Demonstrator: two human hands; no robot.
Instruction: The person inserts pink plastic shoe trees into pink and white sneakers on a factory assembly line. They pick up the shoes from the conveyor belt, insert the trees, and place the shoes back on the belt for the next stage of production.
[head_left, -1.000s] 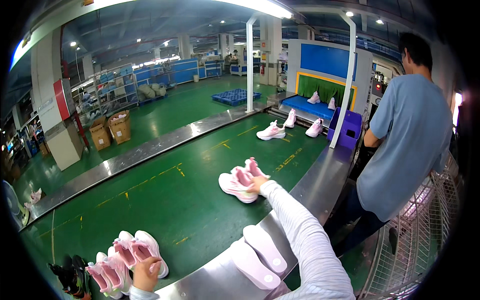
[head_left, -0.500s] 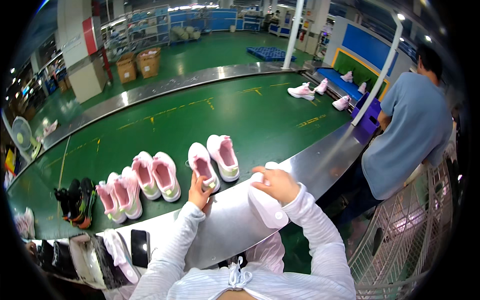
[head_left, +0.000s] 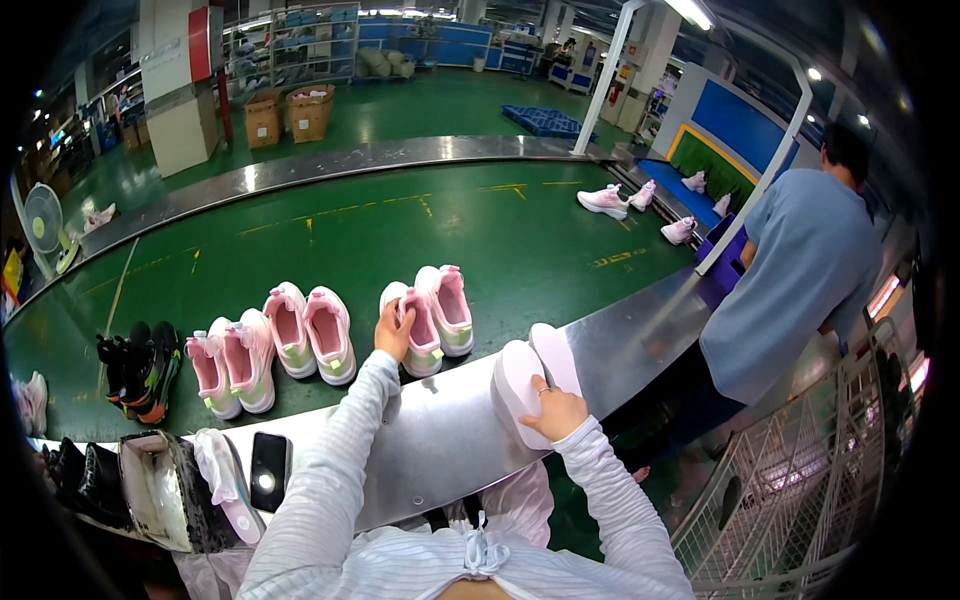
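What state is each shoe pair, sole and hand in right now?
Left hand: gripping the heel of a pink-lined shoe on the green belt.
Right hand: resting on white soles lying on the metal ledge.
Other pink pairs: upright, untouched.
Phone: lying flat.

Bright, even light falls from long white ceiling tube lamps (head_left: pixel 690 12) overhead. Below them, the curved polished steel ledge (head_left: pixel 440 440) throws back pale glare. Shadows beside that ledge stay soft. Straight lines bow toward the black rim; far shelving looks hazy.
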